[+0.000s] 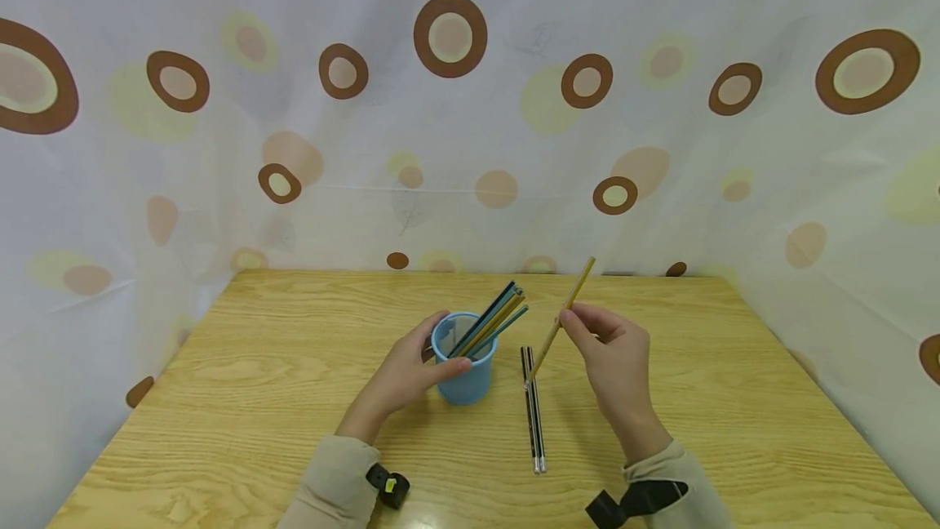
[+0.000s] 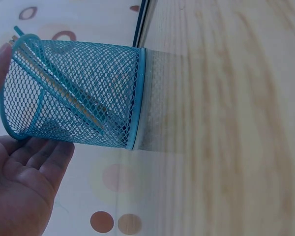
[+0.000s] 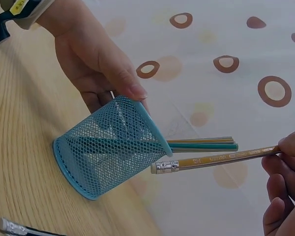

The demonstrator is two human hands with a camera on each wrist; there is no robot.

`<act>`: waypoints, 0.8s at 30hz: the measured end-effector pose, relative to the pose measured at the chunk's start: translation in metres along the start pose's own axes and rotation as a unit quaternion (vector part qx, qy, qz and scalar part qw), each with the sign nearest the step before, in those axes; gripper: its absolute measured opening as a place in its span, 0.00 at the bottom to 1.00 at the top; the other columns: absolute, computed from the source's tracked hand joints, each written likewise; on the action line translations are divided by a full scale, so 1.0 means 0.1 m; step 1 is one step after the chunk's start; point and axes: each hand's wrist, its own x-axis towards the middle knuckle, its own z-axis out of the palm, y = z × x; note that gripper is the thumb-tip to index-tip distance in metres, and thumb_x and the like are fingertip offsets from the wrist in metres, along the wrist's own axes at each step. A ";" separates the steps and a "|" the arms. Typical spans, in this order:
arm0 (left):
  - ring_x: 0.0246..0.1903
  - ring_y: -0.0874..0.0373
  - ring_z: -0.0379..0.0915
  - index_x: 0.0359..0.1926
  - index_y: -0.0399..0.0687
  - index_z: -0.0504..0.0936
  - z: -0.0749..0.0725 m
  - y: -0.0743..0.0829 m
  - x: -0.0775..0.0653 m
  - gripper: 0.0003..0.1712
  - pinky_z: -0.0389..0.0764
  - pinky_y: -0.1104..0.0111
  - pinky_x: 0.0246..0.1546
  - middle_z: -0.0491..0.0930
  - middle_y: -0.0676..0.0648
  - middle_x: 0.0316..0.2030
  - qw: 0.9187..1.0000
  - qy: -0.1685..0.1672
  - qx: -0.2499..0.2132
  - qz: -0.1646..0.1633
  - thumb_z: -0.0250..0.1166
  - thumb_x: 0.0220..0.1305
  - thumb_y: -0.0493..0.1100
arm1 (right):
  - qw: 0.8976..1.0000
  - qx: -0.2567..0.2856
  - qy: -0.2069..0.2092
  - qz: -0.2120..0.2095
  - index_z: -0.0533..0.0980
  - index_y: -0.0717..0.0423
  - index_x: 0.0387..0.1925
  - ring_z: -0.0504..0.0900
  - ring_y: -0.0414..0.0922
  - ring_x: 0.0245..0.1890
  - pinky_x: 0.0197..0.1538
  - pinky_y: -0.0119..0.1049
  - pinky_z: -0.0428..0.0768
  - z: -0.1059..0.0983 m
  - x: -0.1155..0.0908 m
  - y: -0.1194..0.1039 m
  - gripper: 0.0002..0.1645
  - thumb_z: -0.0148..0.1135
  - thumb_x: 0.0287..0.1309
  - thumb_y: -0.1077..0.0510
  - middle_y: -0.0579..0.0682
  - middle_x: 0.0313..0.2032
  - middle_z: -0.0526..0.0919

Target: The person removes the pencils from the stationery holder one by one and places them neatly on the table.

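Note:
My left hand (image 1: 411,370) holds a light blue mesh pencil cup (image 1: 466,384) by its rim, thumb in front and fingers round the far side. The cup stands on the table with several blue and yellow pencils (image 1: 494,325) leaning to the right inside. My right hand (image 1: 613,353) pinches a yellow pencil (image 3: 211,160) between thumb and fingers. Its white eraser end (image 3: 160,167) points down and left, outside the cup near the rim in the right wrist view. In the head view that end overlaps two black-striped pencils (image 1: 534,423) lying side by side on the table.
The wooden table (image 1: 294,366) reaches back to a white curtain (image 1: 470,129) with brown and yellow round prints. Black camera straps sit on both wrists, over beige sleeves (image 1: 338,480).

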 end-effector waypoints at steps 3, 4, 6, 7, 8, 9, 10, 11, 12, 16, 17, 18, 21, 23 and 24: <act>0.67 0.44 0.62 0.76 0.51 0.58 0.00 0.01 0.00 0.49 0.66 0.50 0.66 0.67 0.43 0.68 1.000 -0.001 -0.007 0.001 0.72 0.60 0.53 | 1.000 -0.008 -0.003 0.004 0.84 0.66 0.42 0.81 0.42 0.38 0.39 0.29 0.80 -0.01 0.00 0.02 0.16 0.69 0.62 0.56 0.48 0.34 0.88; 0.67 0.44 0.62 0.76 0.51 0.58 0.00 0.01 0.00 0.49 0.65 0.50 0.66 0.67 0.43 0.68 1.000 -0.001 -0.008 0.001 0.72 0.60 0.53 | 1.000 -0.012 -0.005 0.006 0.84 0.66 0.43 0.81 0.42 0.38 0.39 0.29 0.80 -0.02 0.00 0.03 0.16 0.69 0.62 0.56 0.48 0.34 0.88; 0.68 0.44 0.62 0.76 0.51 0.57 0.00 0.01 0.00 0.49 0.65 0.50 0.66 0.67 0.44 0.68 1.000 -0.002 -0.009 0.000 0.72 0.60 0.53 | 1.000 -0.020 -0.009 0.009 0.84 0.66 0.43 0.81 0.42 0.38 0.40 0.30 0.81 -0.03 0.00 0.05 0.16 0.69 0.62 0.55 0.50 0.35 0.88; 0.68 0.44 0.62 0.76 0.51 0.57 0.00 0.00 0.00 0.49 0.65 0.50 0.66 0.67 0.44 0.68 1.000 -0.003 -0.009 0.000 0.72 0.60 0.54 | 1.000 -0.023 -0.010 0.010 0.84 0.65 0.43 0.81 0.42 0.38 0.40 0.30 0.81 -0.03 0.00 0.06 0.16 0.69 0.62 0.55 0.51 0.35 0.87; 0.68 0.44 0.62 0.76 0.51 0.57 0.00 0.00 0.00 0.49 0.65 0.50 0.67 0.67 0.44 0.68 1.000 -0.003 -0.007 0.001 0.72 0.60 0.54 | 0.999 -0.027 -0.012 0.012 0.84 0.65 0.43 0.81 0.42 0.38 0.40 0.30 0.81 -0.04 0.00 0.08 0.16 0.69 0.62 0.55 0.52 0.35 0.87; 0.68 0.45 0.62 0.76 0.51 0.57 0.00 0.00 0.01 0.50 0.65 0.51 0.67 0.67 0.44 0.68 1.000 -0.003 -0.006 0.001 0.72 0.60 0.54 | 0.999 -0.031 -0.013 0.013 0.84 0.65 0.44 0.81 0.42 0.38 0.39 0.31 0.81 -0.04 0.00 0.09 0.16 0.69 0.62 0.55 0.52 0.36 0.87; 0.68 0.45 0.62 0.76 0.51 0.57 0.00 -0.01 0.01 0.50 0.65 0.51 0.67 0.67 0.44 0.68 1.000 -0.004 -0.004 0.001 0.72 0.60 0.55 | 0.999 -0.035 -0.015 0.015 0.84 0.65 0.44 0.81 0.42 0.38 0.39 0.31 0.81 -0.05 -0.01 0.10 0.16 0.68 0.62 0.54 0.53 0.36 0.87; 0.68 0.45 0.62 0.76 0.51 0.57 0.00 -0.01 0.01 0.50 0.65 0.51 0.67 0.67 0.44 0.68 1.000 -0.004 -0.003 0.001 0.72 0.60 0.55 | 0.999 -0.039 -0.018 0.016 0.84 0.64 0.44 0.81 0.43 0.38 0.39 0.31 0.81 -0.05 -0.01 0.11 0.17 0.68 0.62 0.54 0.53 0.36 0.87; 0.68 0.45 0.62 0.76 0.51 0.57 0.00 -0.01 0.01 0.50 0.65 0.51 0.67 0.67 0.44 0.68 1.000 -0.004 -0.003 0.001 0.72 0.60 0.55 | 0.999 -0.044 -0.020 0.018 0.84 0.64 0.44 0.81 0.43 0.38 0.39 0.31 0.81 -0.05 -0.01 0.12 0.17 0.68 0.62 0.53 0.52 0.36 0.87; 0.68 0.45 0.62 0.76 0.51 0.57 0.00 -0.01 0.01 0.50 0.65 0.51 0.67 0.67 0.44 0.68 1.000 -0.003 -0.003 0.000 0.72 0.60 0.55 | 0.997 -0.058 -0.030 0.028 0.84 0.62 0.44 0.81 0.43 0.40 0.40 0.30 0.80 -0.06 -0.02 0.16 0.17 0.68 0.62 0.52 0.52 0.37 0.87; 0.68 0.45 0.62 0.76 0.51 0.57 0.00 -0.01 0.01 0.50 0.65 0.51 0.67 0.67 0.44 0.68 1.000 -0.003 -0.003 0.000 0.72 0.60 0.55 | 0.997 -0.061 -0.032 0.031 0.84 0.61 0.44 0.81 0.43 0.40 0.40 0.30 0.80 -0.06 -0.02 0.17 0.17 0.68 0.63 0.52 0.52 0.37 0.86; 0.68 0.45 0.62 0.76 0.51 0.57 0.00 -0.01 0.01 0.50 0.65 0.51 0.67 0.67 0.44 0.68 1.000 -0.004 -0.003 0.000 0.72 0.60 0.55 | 0.997 -0.063 -0.035 0.034 0.84 0.61 0.44 0.80 0.43 0.40 0.40 0.31 0.80 -0.06 -0.02 0.18 0.17 0.68 0.63 0.51 0.52 0.38 0.86; 0.68 0.44 0.62 0.76 0.52 0.57 0.00 -0.01 0.01 0.50 0.65 0.50 0.66 0.67 0.44 0.68 1.000 -0.004 -0.002 -0.001 0.72 0.60 0.55 | 0.996 -0.069 -0.044 0.042 0.84 0.61 0.45 0.80 0.42 0.41 0.40 0.31 0.80 -0.07 -0.03 0.20 0.17 0.67 0.63 0.52 0.53 0.39 0.86; 0.68 0.44 0.62 0.76 0.52 0.57 0.00 -0.01 0.01 0.50 0.65 0.50 0.67 0.67 0.44 0.68 1.000 -0.004 -0.001 -0.002 0.72 0.59 0.55 | 0.995 -0.070 -0.051 0.049 0.83 0.62 0.46 0.80 0.42 0.41 0.40 0.31 0.79 -0.07 -0.04 0.21 0.18 0.67 0.64 0.52 0.53 0.40 0.85; 0.68 0.44 0.62 0.76 0.52 0.57 0.00 -0.01 0.01 0.50 0.65 0.50 0.67 0.67 0.44 0.68 1.000 -0.004 -0.001 -0.002 0.72 0.59 0.55 | 0.995 -0.071 -0.054 0.053 0.83 0.61 0.47 0.80 0.41 0.41 0.40 0.31 0.79 -0.07 -0.04 0.22 0.18 0.67 0.64 0.52 0.53 0.40 0.85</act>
